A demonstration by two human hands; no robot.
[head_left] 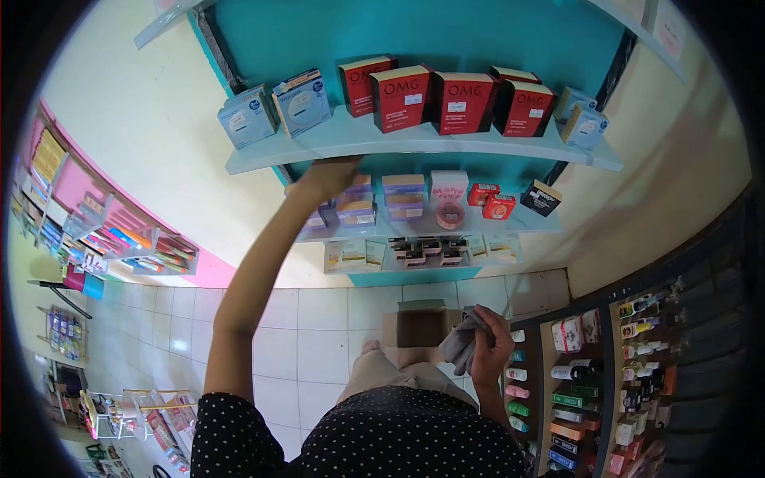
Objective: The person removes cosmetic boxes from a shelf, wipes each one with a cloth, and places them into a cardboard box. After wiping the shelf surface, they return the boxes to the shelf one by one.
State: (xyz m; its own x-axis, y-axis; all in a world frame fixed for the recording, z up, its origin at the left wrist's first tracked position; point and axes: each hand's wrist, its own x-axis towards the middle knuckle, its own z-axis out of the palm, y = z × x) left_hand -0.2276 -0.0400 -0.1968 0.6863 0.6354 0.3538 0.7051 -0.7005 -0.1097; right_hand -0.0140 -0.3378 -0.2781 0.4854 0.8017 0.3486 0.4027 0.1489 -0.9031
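Note:
My left hand [325, 182] reaches to the left part of the middle shelf [486, 227], just under the upper shelf's edge. It is close to the stacked purple and tan boxes [356, 213]. Its fingers are blurred and partly hidden, so whether they grip anything does not show. Low at my right side, my right hand [492, 348] is closed around a crumpled grey cloth [462, 341]. Further along the middle shelf sit more purple boxes [404, 209], a pink round container [450, 213], small red boxes [499, 207] and a tilted black box [541, 197].
Red OMG boxes [401, 98] and light blue boxes [301, 103] line the upper shelf [351, 146]. An open cardboard box [422, 327] stands on the tiled floor [275, 311] by my legs. A rack of bottles and cartons [546, 374] is at right.

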